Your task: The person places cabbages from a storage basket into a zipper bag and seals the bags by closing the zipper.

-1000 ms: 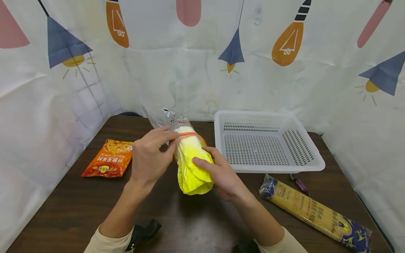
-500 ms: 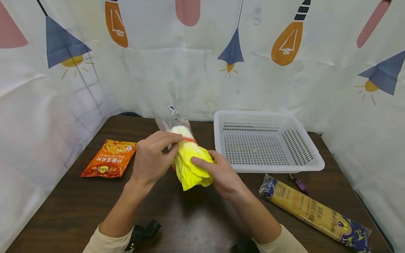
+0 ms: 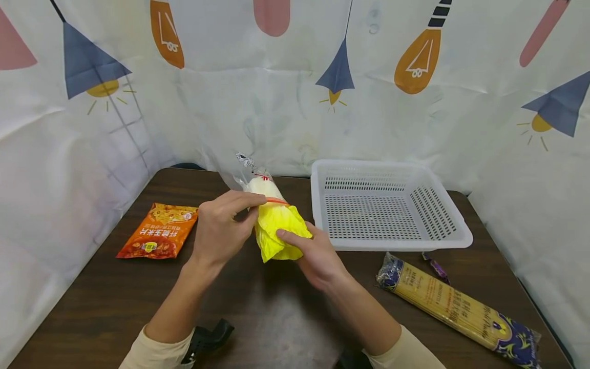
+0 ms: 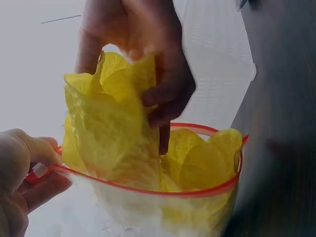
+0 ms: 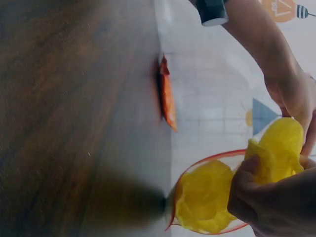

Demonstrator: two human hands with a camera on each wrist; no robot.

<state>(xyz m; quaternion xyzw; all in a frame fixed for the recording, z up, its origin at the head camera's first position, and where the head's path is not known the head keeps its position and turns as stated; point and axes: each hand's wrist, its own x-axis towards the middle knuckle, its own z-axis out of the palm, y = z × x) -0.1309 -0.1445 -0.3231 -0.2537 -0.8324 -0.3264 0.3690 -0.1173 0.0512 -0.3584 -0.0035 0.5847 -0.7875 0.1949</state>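
Note:
Over the middle of the table a clear zip bag point(image 3: 276, 200) with a red rim is held up, its mouth facing me. My left hand point(image 3: 222, 225) pinches the rim at its left side. My right hand point(image 3: 322, 261) grips a yellow-leaved napa cabbage point(image 3: 278, 230), thumb on the leaves and fingers round its right side. Its pale end lies inside the bag while the leafy end sticks out of the mouth. Beside it in the bag, the left wrist view shows another bunch of yellow cabbage leaves point(image 4: 207, 160). The bag's far end is partly hidden.
A white perforated basket point(image 3: 392, 245) stands at the back right. In front of it lie a long pack of noodles point(image 3: 451, 302) and a small purple wrapped item point(image 3: 437, 269). On the left lies an orange snack packet point(image 3: 159, 230). A patterned curtain hangs behind the table.
The right hand has shifted slightly left, and the cabbage's leafy end has moved up, farther into the bag. The left hand keeps its pinch on the rim, slightly lower than a second ago.

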